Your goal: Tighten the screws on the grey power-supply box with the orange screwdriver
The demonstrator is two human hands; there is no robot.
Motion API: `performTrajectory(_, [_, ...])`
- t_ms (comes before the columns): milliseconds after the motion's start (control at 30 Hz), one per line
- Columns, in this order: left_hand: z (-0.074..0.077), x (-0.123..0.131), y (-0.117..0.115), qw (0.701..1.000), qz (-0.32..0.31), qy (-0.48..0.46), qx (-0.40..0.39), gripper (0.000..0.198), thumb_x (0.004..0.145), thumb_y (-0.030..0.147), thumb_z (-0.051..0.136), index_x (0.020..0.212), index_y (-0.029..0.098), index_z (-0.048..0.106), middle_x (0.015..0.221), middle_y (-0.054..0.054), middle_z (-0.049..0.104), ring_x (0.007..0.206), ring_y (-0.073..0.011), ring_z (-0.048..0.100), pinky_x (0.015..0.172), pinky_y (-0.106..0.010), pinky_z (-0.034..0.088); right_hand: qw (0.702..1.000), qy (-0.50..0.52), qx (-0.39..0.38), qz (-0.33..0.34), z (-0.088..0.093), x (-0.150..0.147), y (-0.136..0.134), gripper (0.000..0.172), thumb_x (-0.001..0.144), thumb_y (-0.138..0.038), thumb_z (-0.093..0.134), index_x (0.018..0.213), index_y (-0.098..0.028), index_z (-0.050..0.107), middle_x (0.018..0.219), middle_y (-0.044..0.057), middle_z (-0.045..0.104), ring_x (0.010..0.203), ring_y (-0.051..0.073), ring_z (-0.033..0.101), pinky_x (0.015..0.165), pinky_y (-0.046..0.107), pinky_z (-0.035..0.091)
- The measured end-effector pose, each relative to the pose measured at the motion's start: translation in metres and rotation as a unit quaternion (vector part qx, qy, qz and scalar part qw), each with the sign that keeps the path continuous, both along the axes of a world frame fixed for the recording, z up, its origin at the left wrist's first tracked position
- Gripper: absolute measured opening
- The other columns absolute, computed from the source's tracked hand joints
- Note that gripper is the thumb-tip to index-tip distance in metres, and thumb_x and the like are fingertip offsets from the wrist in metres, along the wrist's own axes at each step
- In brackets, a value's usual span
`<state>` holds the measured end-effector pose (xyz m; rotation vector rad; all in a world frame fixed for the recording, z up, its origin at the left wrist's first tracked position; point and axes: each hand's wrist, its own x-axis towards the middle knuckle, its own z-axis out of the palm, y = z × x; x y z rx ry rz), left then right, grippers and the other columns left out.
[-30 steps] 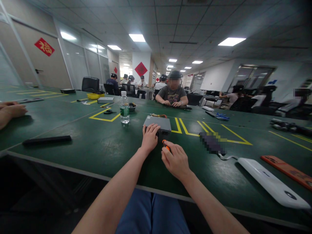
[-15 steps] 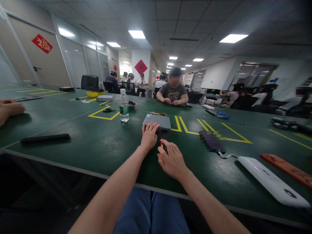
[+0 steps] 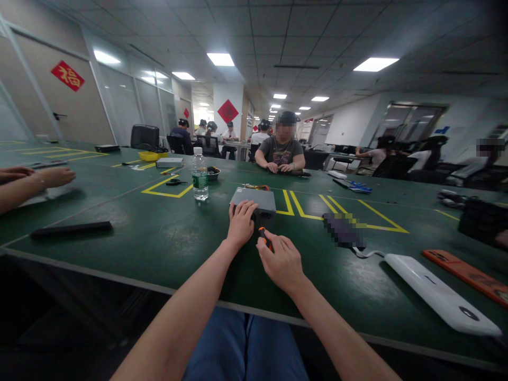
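A flat grey metal box [image 3: 256, 199] lies on the green table [image 3: 159, 243] straight ahead of me. My left hand [image 3: 241, 223] rests on the box's near left corner with the fingers curled over its edge. My right hand [image 3: 281, 261] is closed round an orange-and-black screwdriver handle [image 3: 264, 236], which points at the box's near side. The tip of the tool is hidden between my hands and the box.
A water bottle [image 3: 200, 181] stands left of the box. A black bar [image 3: 71, 229] lies at left, a white elongated device [image 3: 438, 293] and an orange strip [image 3: 464, 274] at right. A person [image 3: 281, 151] sits across the table; another person's hands [image 3: 35, 180] rest at far left.
My right hand has turned slightly on the screwdriver handle while staying at the box. The other person's hands at far left have moved further onto the table.
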<state>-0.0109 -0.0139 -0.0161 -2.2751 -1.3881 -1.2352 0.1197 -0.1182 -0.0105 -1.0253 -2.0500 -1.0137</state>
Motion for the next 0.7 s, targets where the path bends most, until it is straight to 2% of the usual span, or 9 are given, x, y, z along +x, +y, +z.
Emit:
performTrajectory(167, [0.0013,-0.0003,-0.0013,1.0,0.001,0.005,0.001,0.049,0.074,0.009,0.043,0.119,0.027,0.046,0.127,-0.001,0.05,0.125,-0.0178,0.033,0.111,-0.045,0.005,0.999,0.041,0.004,-0.022,0.0017,0.0017,0.0009,0.015,0.085,-0.026,0.047,0.094,-0.017,0.055,0.087,0.007,0.061,0.072,0.013,0.055,0.076,0.03,0.039])
performTrajectory(267, [0.0011,0.0002,-0.0011,1.0,0.003,0.005,0.0,0.049,0.073,0.009,0.043,0.119,0.026,0.046,0.126,-0.001,0.05,0.125,-0.018,0.034,0.111,-0.045,0.004,0.998,0.063,-0.015,-0.01,0.0026,0.0012,-0.0004,0.02,0.084,-0.028,0.046,0.098,-0.014,0.053,0.101,0.013,0.057,0.089,0.019,0.055,0.079,0.034,0.04])
performTrajectory(367, [0.0002,0.0005,-0.0002,1.0,0.004,0.008,0.002,0.05,0.073,0.009,0.043,0.119,0.027,0.045,0.127,-0.001,0.049,0.124,-0.0182,0.034,0.111,-0.045,0.005,0.999,0.018,-0.02,0.035,0.0014,-0.0006,0.0004,0.023,0.082,-0.02,0.045,0.104,-0.015,0.051,0.116,0.016,0.05,0.108,0.022,0.047,0.084,0.035,0.04])
performTrajectory(467, [-0.0004,0.0002,0.0001,1.0,0.004,0.01,0.003,0.051,0.072,0.009,0.044,0.119,0.026,0.045,0.127,-0.001,0.049,0.124,-0.0185,0.034,0.111,-0.045,0.005,0.999,0.01,-0.006,0.046,0.0004,0.0007,0.0031,0.022,0.082,-0.015,0.047,0.102,-0.02,0.053,0.111,0.011,0.055,0.105,0.019,0.05,0.083,0.031,0.04])
performTrajectory(600, [0.0001,-0.0004,-0.0009,1.0,0.001,0.01,0.003,0.048,0.073,0.01,0.044,0.118,0.026,0.046,0.127,0.0,0.049,0.125,-0.0183,0.033,0.111,-0.044,0.006,0.997,0.082,0.004,-0.001,0.0019,0.0047,0.0028,0.012,0.083,-0.019,0.049,0.093,-0.019,0.056,0.102,0.01,0.059,0.089,0.017,0.055,0.078,0.03,0.042])
performTrajectory(700, [0.0006,-0.0001,-0.0013,1.0,0.006,0.007,0.0,0.048,0.074,0.01,0.043,0.119,0.026,0.046,0.127,-0.001,0.049,0.125,-0.018,0.034,0.111,-0.044,0.006,0.998,0.058,-0.005,0.003,0.0019,0.0031,0.0001,0.016,0.082,-0.018,0.047,0.095,-0.016,0.056,0.109,0.013,0.057,0.1,0.02,0.053,0.085,0.034,0.04])
